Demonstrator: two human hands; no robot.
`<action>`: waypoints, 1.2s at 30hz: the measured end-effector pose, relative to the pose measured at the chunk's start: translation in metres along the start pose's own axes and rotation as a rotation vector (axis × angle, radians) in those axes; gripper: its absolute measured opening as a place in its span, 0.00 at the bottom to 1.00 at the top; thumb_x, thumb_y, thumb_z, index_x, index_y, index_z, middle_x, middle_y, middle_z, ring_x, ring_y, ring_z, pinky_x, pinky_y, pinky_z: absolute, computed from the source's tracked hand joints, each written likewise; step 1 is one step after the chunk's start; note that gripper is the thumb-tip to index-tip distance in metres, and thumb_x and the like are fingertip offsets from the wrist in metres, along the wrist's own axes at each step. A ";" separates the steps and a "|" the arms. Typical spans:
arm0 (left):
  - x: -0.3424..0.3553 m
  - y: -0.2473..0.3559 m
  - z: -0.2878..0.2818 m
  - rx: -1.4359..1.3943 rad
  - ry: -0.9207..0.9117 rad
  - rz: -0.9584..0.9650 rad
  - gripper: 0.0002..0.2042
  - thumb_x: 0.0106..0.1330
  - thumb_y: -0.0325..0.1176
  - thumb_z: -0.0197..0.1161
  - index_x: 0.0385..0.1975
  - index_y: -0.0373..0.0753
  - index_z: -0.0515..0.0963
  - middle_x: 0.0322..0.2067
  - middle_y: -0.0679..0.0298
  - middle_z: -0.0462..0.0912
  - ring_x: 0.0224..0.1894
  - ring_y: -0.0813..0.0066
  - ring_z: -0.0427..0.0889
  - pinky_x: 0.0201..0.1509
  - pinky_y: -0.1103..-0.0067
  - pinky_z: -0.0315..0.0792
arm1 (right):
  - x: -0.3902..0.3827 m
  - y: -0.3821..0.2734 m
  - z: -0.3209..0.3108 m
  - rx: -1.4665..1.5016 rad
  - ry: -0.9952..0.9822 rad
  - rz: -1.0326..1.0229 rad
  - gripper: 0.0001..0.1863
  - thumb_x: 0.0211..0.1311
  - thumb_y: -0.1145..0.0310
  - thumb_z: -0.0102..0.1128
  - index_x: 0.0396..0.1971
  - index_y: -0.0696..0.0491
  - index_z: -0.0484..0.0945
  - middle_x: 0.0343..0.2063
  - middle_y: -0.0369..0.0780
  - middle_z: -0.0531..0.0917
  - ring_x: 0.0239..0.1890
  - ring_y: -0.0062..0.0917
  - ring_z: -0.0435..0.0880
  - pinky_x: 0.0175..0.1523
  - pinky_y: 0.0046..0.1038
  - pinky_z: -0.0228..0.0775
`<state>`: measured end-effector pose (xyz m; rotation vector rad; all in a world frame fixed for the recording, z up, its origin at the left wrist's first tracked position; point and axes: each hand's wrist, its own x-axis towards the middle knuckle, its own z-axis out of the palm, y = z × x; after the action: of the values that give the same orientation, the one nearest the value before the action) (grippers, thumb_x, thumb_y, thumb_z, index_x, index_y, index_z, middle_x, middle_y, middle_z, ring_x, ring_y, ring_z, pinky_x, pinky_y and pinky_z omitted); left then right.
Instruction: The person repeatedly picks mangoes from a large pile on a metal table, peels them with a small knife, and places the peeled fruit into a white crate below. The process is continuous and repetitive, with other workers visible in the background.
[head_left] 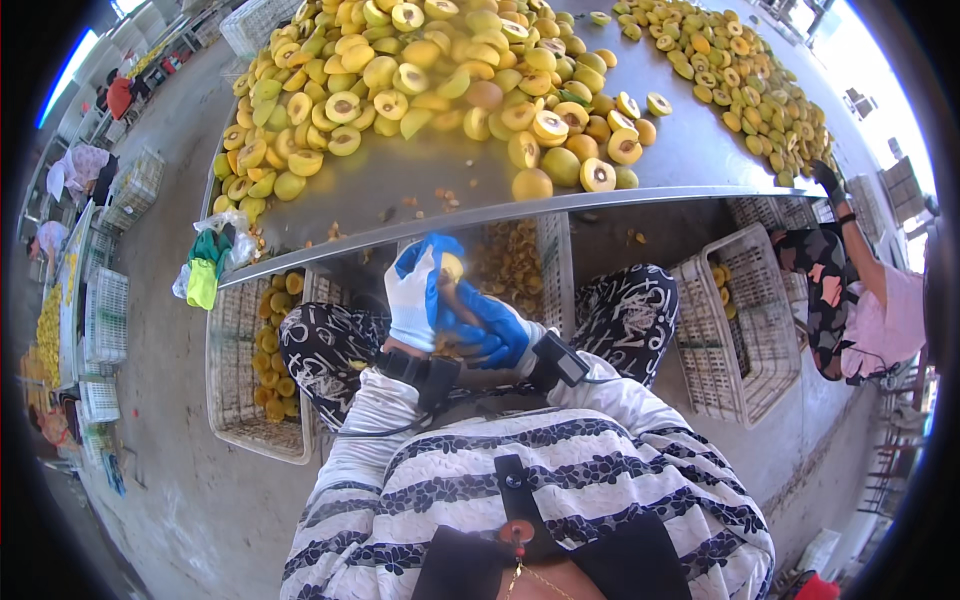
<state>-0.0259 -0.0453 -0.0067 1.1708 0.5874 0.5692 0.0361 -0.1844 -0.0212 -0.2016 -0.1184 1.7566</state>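
My left hand [415, 290], in a white glove with blue coating, is closed on a yellow peach half [452, 268] just off the table's near edge. Against it, my right hand [490, 330] in a blue glove is curled with its fingers pressed together. A brownish shape shows between the hands, too blurred to name, so what the right hand grips is unclear. On the metal table [400, 180] beyond lies a big heap of halved yellow peaches [380, 75], many with the stone showing.
A white crate [225, 400] with pitted peach halves [272, 345] stands left of my legs. Another crate [555, 260] between my knees holds scraps [515, 250]. At right stand a tilted crate [700, 350] and a co-worker's arm [862, 240]. Plastic bags [208, 265] hang at the table's left corner.
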 end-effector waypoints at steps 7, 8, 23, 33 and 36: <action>-0.005 -0.004 -0.006 -0.038 -0.272 -0.144 0.15 0.73 0.40 0.56 0.36 0.32 0.79 0.31 0.58 0.83 0.30 0.70 0.83 0.36 0.78 0.78 | -0.004 0.018 -0.041 0.286 -0.302 0.058 0.27 0.71 0.40 0.46 0.41 0.52 0.74 0.19 0.31 0.69 0.13 0.12 0.61 0.16 0.16 0.52; -0.003 -0.006 -0.009 -0.007 -0.300 -0.174 0.16 0.73 0.41 0.54 0.38 0.32 0.79 0.32 0.58 0.83 0.31 0.69 0.83 0.38 0.77 0.78 | -0.003 0.021 -0.042 0.326 -0.354 0.079 0.27 0.71 0.40 0.46 0.41 0.52 0.74 0.19 0.31 0.69 0.13 0.12 0.61 0.16 0.17 0.52; 0.014 0.090 -0.152 0.529 0.039 0.297 0.16 0.75 0.39 0.52 0.45 0.31 0.80 0.38 0.59 0.84 0.40 0.72 0.83 0.44 0.77 0.79 | 0.014 -0.008 -0.134 -0.287 0.893 -0.171 0.26 0.70 0.41 0.49 0.38 0.53 0.75 0.14 0.32 0.66 0.12 0.20 0.64 0.16 0.23 0.56; 0.200 0.131 -0.176 1.350 0.278 0.425 0.21 0.66 0.48 0.60 0.50 0.38 0.78 0.43 0.49 0.84 0.48 0.45 0.80 0.53 0.63 0.73 | 0.015 -0.067 -0.122 0.288 0.227 -0.335 0.29 0.67 0.38 0.50 0.41 0.53 0.76 0.17 0.29 0.66 0.14 0.15 0.59 0.18 0.20 0.52; 0.252 0.126 -0.141 1.749 0.395 0.038 0.24 0.64 0.54 0.58 0.51 0.41 0.77 0.49 0.47 0.78 0.51 0.46 0.78 0.55 0.61 0.73 | 0.011 -0.045 -0.112 0.232 0.670 -0.258 0.29 0.66 0.38 0.53 0.41 0.53 0.77 0.17 0.31 0.67 0.14 0.18 0.61 0.18 0.21 0.55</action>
<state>0.0445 0.2576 0.0415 2.7137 1.5224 0.1948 0.0999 -0.1685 -0.1234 -0.5652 0.5199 1.3556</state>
